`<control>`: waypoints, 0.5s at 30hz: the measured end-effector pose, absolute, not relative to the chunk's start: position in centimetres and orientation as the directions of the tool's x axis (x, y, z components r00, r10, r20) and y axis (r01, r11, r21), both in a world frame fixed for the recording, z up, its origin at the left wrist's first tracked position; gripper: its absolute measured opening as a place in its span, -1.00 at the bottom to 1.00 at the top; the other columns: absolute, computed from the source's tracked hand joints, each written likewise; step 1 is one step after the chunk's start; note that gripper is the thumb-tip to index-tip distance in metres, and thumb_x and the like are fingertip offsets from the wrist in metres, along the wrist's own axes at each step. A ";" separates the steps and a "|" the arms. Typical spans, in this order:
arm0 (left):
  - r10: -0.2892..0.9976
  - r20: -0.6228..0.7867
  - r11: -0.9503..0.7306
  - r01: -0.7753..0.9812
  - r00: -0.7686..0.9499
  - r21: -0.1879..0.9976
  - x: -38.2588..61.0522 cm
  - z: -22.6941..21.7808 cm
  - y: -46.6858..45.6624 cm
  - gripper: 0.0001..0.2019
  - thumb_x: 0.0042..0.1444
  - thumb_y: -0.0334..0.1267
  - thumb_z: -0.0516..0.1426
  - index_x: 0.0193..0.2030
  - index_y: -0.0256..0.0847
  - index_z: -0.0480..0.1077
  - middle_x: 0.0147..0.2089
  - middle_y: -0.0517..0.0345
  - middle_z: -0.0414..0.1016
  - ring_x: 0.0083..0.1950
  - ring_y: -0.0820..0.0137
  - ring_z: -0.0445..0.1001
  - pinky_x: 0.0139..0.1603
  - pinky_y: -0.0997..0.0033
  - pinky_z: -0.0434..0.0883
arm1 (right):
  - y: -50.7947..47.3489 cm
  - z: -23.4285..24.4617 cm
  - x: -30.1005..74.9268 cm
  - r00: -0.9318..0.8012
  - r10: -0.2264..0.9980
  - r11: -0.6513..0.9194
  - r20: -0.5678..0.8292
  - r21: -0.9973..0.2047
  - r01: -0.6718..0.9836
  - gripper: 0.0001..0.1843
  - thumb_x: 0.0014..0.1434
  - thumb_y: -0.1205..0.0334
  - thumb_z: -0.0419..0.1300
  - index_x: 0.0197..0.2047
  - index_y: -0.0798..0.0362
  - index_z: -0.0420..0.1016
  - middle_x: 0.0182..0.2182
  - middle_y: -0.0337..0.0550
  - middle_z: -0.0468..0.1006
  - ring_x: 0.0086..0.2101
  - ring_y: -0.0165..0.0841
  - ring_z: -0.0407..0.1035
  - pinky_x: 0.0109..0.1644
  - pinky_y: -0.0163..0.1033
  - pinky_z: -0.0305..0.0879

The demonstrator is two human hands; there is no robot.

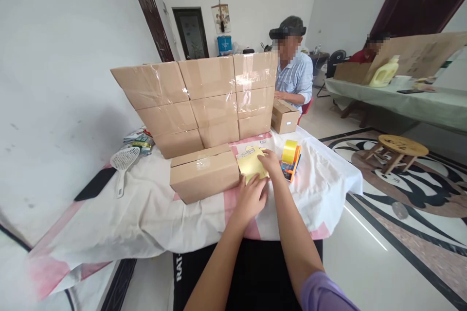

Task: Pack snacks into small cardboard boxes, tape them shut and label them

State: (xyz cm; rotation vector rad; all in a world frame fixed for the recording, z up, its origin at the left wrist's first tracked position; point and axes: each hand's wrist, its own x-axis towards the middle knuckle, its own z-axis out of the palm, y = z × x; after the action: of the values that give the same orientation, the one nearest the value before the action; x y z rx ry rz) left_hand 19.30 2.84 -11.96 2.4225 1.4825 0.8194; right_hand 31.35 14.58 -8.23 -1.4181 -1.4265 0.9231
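Observation:
A yellow sheet with several small pale labels along its top edge lies on the cloth, just right of a closed cardboard box. My right hand grips the sheet at its right side, the fingers bent over the edge. Fingertips of my left hand rest on the sheet's lower edge, thumb apart from the fingers. To the right of my right hand, a roll of yellow tape stands on an orange and blue item.
A tall wall of taped cardboard boxes stands behind the sheet. Left are a white slotted ladle, a black flat object and packets. Across the table sits a person beside another box. A wooden stool stands right.

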 end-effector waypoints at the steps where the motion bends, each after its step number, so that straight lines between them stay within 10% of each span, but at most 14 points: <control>1: 0.853 0.399 -0.497 0.756 0.335 0.427 19.2 -11.4 2.6 -0.55 0.30 -0.39 0.04 0.30 -0.04 0.33 0.31 0.06 0.46 0.47 0.22 0.23 0.56 -0.16 -0.03 | 13.9 -7.8 31.6 0.039 0.994 0.088 0.104 -0.953 0.292 -0.68 0.04 0.11 0.16 -0.13 0.04 0.44 -0.36 -0.10 0.56 -0.31 -0.20 0.49 -0.20 -0.14 0.47; 7: 0.655 0.750 -0.598 0.672 0.094 0.438 19.0 -5.9 0.6 -0.60 0.35 -0.28 0.06 0.30 -0.11 0.31 0.34 -0.04 0.40 0.44 0.20 0.27 0.43 0.03 0.29 | 7.5 -4.8 34.5 -0.140 0.967 0.224 0.212 -0.972 0.076 -0.70 0.00 0.07 0.18 -0.19 0.01 0.48 -0.33 -0.10 0.58 -0.28 -0.18 0.45 -0.15 -0.13 0.42; 15: 0.622 0.782 -0.433 0.818 -0.032 0.378 18.1 -4.6 -0.1 -0.49 0.27 -0.19 0.18 0.34 -0.15 0.27 0.40 -0.17 0.32 0.40 0.01 0.31 0.37 -0.09 0.26 | 3.8 -2.8 31.9 -0.286 0.915 0.268 0.284 -0.959 -0.093 -0.69 0.07 -0.04 0.27 -0.27 0.03 0.55 -0.43 -0.20 0.51 -0.39 -0.29 0.33 -0.25 -0.22 0.32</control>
State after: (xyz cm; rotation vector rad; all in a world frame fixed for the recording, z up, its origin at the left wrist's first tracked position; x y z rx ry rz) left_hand 18.05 -0.08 -4.58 2.3118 1.7560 1.6539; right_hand 31.89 3.82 -2.82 -0.8006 -1.5054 1.2263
